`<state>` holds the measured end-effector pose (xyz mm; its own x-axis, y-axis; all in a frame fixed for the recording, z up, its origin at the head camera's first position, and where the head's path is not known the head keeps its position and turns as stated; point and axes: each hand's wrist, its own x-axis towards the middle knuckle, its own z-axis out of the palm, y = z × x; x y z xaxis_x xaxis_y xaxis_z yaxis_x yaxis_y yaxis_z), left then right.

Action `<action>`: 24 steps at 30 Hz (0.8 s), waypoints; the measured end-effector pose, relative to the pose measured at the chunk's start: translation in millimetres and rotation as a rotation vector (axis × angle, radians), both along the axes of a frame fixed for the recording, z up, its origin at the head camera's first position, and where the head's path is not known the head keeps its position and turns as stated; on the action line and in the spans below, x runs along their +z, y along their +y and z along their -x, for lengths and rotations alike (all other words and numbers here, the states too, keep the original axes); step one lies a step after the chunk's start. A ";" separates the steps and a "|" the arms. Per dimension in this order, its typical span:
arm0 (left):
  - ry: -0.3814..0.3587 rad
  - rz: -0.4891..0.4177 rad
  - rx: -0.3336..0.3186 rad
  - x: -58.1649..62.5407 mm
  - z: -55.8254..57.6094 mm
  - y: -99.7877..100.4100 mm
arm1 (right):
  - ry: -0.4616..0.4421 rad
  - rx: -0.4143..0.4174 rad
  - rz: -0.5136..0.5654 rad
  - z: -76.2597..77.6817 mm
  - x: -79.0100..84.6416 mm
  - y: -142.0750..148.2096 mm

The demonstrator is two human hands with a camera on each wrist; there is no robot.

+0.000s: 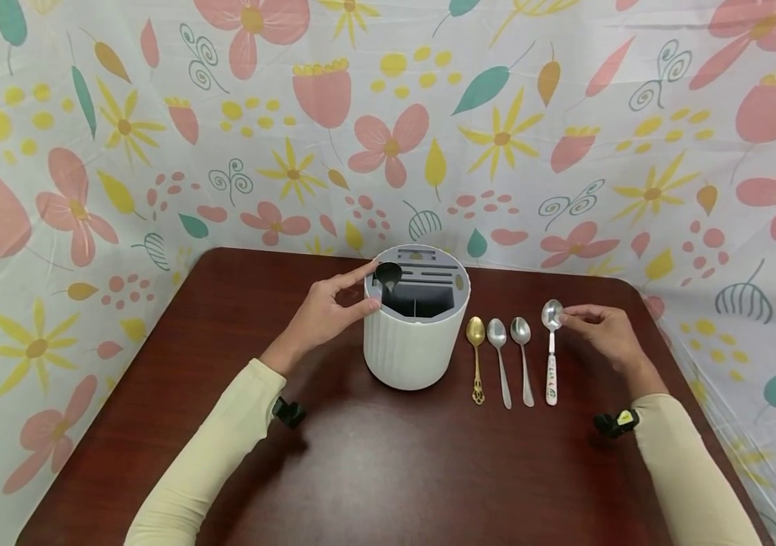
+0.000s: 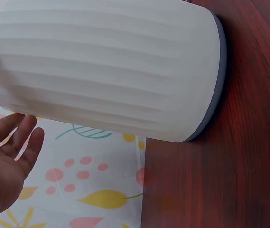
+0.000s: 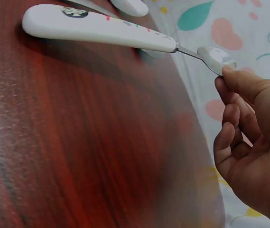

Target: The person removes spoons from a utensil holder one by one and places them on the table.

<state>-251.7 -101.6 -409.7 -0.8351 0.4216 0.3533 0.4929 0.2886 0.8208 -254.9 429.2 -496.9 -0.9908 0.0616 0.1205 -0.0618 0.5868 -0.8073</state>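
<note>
A white ribbed utensil holder with a grey divided top stands on the table. My left hand rests against its left side, index finger along the rim and thumb lower on the wall; the other fingers are loosely bent beside it. A dark round-bowled spoon sticks out of the holder near that index fingertip. To the right, my right hand pinches the bowl of a metal spoon with a white patterned handle between thumb and index finger. In the right wrist view the same white handle points away from the hand.
Between holder and right hand lie a gold spoon with an ornate handle and two silver spoons, side by side in a row. The dark wooden table ends at a flower-patterned cloth behind and at the sides.
</note>
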 end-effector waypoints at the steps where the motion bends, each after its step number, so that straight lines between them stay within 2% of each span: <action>1: 0.000 0.001 0.000 0.3 0.2 0.0 | -0.004 -0.003 0.006 -1.5 1.4 -2.4; 6: 0.002 0.005 0.000 0.9 0.2 0.5 | -0.016 -0.008 0.037 -10.7 13.6 -16.6; 8: 0.003 0.007 0.001 0.8 0.0 0.7 | -0.015 -0.008 0.046 -11.3 13.8 -18.4; 16: 0.001 -0.001 -0.002 -0.1 0.3 0.5 | -0.010 -0.020 0.060 1.1 -13.4 -4.2; 24: 0.012 -0.002 0.001 -0.7 -0.1 0.8 | -0.045 -0.045 0.028 0.7 -19.1 -1.5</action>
